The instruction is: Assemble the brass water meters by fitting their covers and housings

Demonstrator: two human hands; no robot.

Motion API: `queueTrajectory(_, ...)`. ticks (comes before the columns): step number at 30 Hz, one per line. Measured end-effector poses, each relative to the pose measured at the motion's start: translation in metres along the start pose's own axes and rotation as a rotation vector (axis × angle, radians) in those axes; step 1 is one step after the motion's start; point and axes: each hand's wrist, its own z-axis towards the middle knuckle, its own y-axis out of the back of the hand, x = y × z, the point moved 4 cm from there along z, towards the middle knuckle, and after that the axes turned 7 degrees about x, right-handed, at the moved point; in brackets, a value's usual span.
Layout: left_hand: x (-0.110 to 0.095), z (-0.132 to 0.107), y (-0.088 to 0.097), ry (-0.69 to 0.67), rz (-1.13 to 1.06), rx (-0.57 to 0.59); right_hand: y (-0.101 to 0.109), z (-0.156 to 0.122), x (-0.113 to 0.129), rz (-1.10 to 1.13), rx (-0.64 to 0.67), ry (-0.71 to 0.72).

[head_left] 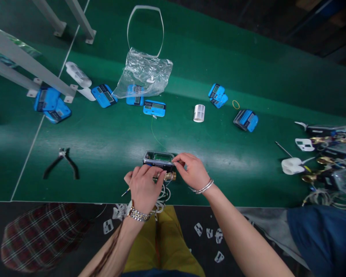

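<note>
In front of me on the green bench is a meter [162,157] with a clear lid, a green circuit board inside, and a brass fitting [170,176] on its near side. My left hand [145,186] is closed over the near left part of the meter, thumb and finger by the brass. A thin pointed tool tip [125,192] sticks out left of that hand; the rest is hidden. My right hand [192,169] pinches at the meter's right corner; what lies between the fingertips is too small to name. White cable [163,196] hangs in loops below the meter.
Several blue face panels [154,108] lie along the bench, one partly under a clear plastic bag [147,73]. A label roll [199,113] stands behind the meter. Pliers [62,161] lie left. Right are a screwdriver [290,163] and several meters [338,179]. People sit on both sides.
</note>
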Motion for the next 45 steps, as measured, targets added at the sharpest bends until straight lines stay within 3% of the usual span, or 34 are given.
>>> queueTrajectory(4, -0.002, -0.002, 0.002, 0.03, -0.002, 0.024, 0.004, -0.002, -0.005, 0.004, -0.002, -0.023)
queueTrajectory(8, 0.015, -0.016, 0.012, -0.033, 0.024, 0.065, 0.012, -0.012, -0.016, 0.08, -0.052, -0.089)
queueTrajectory(12, 0.036, -0.029, 0.028, -0.122, 0.102, 0.02, -0.002, -0.021, -0.02, 0.503, -0.007, -0.11)
queueTrajectory(15, 0.04, -0.027, 0.039, -0.169, 0.132, -0.019, -0.017, -0.023, -0.02, 0.819, -0.017, -0.146)
queueTrajectory(20, 0.033, -0.011, 0.048, -0.172, -0.171, -0.055, -0.028, -0.03, -0.022, 1.098, -0.037, -0.207)
queueTrajectory(26, 0.03, 0.014, 0.034, 0.13, -0.697, 0.039, -0.039, -0.05, -0.03, 1.123, -0.089, -0.326)
queueTrajectory(30, 0.017, 0.025, 0.029, 0.07, -0.94, 0.006, -0.046, -0.057, -0.035, 1.026, -0.09, -0.377)
queueTrajectory(32, 0.011, 0.026, 0.025, 0.031, -1.005, 0.07, -0.048, -0.059, -0.035, 1.07, -0.052, -0.405)
queueTrajectory(36, 0.0, 0.019, 0.011, 0.027, -0.963, 0.292, -0.051, -0.061, -0.028, 1.34, 0.022, -0.435)
queueTrajectory(40, -0.003, 0.006, 0.003, 0.072, -0.811, 0.289, -0.05, -0.06, -0.022, 1.391, 0.002, -0.351)
queueTrajectory(45, -0.003, -0.003, -0.003, 0.165, -0.776, 0.281, -0.052, -0.056, -0.021, 1.364, 0.001, -0.305)
